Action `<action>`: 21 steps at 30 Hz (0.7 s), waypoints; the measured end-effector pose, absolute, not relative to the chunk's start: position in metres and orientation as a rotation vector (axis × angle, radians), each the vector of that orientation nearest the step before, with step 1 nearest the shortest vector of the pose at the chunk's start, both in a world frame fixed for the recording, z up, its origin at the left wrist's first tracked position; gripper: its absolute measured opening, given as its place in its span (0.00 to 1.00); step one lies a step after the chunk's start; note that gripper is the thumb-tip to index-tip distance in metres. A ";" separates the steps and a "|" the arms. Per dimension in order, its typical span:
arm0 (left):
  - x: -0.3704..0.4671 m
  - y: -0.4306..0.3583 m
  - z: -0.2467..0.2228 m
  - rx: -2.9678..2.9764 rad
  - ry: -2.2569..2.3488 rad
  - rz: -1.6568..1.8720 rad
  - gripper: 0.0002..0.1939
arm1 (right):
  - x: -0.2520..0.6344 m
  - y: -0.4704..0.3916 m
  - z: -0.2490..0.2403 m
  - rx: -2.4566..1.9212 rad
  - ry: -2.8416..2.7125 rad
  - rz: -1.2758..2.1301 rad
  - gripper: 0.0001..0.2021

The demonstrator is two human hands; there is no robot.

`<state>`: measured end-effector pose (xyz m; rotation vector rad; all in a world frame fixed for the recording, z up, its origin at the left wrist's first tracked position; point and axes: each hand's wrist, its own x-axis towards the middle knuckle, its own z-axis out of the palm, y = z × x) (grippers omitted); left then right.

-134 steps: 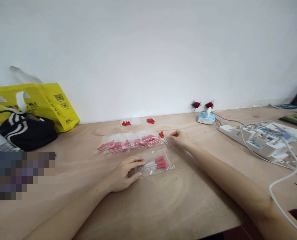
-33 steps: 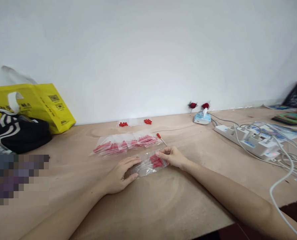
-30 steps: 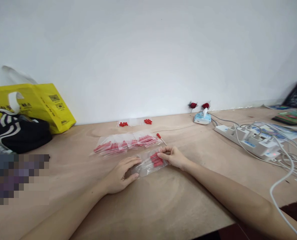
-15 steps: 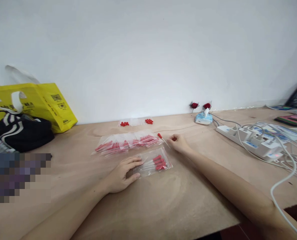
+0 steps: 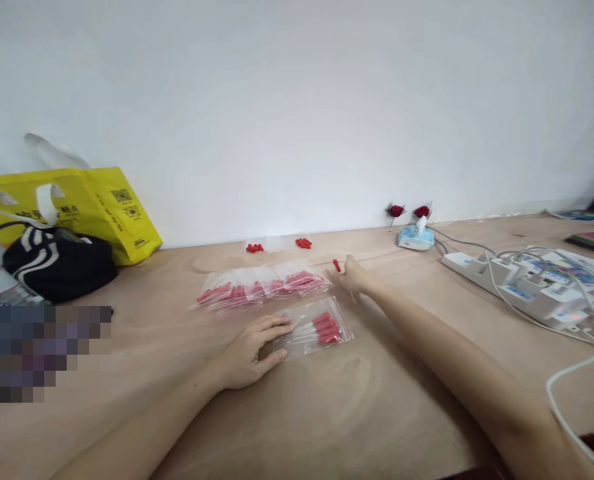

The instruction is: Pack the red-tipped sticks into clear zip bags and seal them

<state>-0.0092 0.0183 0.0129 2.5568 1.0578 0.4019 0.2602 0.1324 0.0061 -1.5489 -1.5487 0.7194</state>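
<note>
Wooden tabletop [image 5: 327, 413] against a white wall. Left hand [image 5: 249, 347] lies flat, fingertips pinning the near-left end of a small clear plastic zip bag of red-capped droppers [image 5: 317, 330]. Right hand [image 5: 349, 275] is farther back, pinching a single red-capped dropper [image 5: 337, 265] just right of a row of filled clear bags with red-capped pieces [image 5: 261, 288]. Yellow carrier bag [image 5: 101, 207] and black striped bag [image 5: 57, 263] far left. White power strip with cables [image 5: 521, 287] at right; blue tissue pack [image 5: 414, 237] by the wall.
</note>
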 end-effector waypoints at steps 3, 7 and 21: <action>-0.009 0.018 0.013 2.560 1.053 0.401 0.19 | 0.275 0.112 0.008 -1.508 -1.514 0.740 0.31; -0.009 0.018 0.014 2.561 1.061 0.407 0.19 | 0.281 0.087 0.001 -1.287 -1.235 0.897 0.30; -0.011 0.019 0.010 2.568 1.132 0.412 0.25 | 0.246 0.056 -0.005 -1.066 -0.838 1.310 0.06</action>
